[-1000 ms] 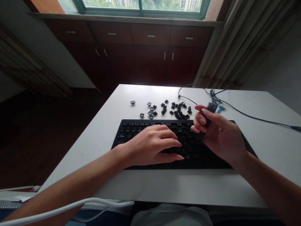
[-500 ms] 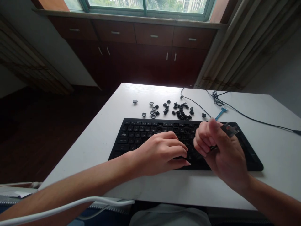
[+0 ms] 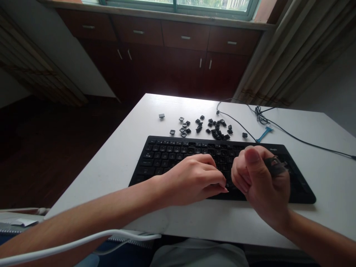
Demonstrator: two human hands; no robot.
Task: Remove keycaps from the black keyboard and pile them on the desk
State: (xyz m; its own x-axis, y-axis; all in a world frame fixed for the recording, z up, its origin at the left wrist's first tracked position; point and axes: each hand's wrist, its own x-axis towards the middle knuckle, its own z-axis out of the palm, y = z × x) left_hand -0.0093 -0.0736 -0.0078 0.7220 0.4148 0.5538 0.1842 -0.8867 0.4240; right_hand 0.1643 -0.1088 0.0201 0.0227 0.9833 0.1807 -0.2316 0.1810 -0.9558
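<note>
A black keyboard point(image 3: 167, 157) lies on the white table point(image 3: 116, 163). My left hand point(image 3: 194, 180) rests palm down on its middle keys, fingers together and flat. My right hand point(image 3: 261, 185) hovers over the keyboard's right part, curled around a long dark keycap point(image 3: 275, 166) that sticks out to the right past my thumb. Several loose black keycaps point(image 3: 214, 129) lie scattered on the table behind the keyboard.
A blue keycap puller point(image 3: 264, 133) lies behind the keyboard's right end, next to a black cable point(image 3: 303, 141) that runs to the table's right edge. A single keycap point(image 3: 161, 116) sits apart at the left. A white cable point(image 3: 83, 241) crosses in front of me.
My right hand has come down and toward me with the long keycap, turning it from upright to pointing right. The left hand has stayed on the keys.
</note>
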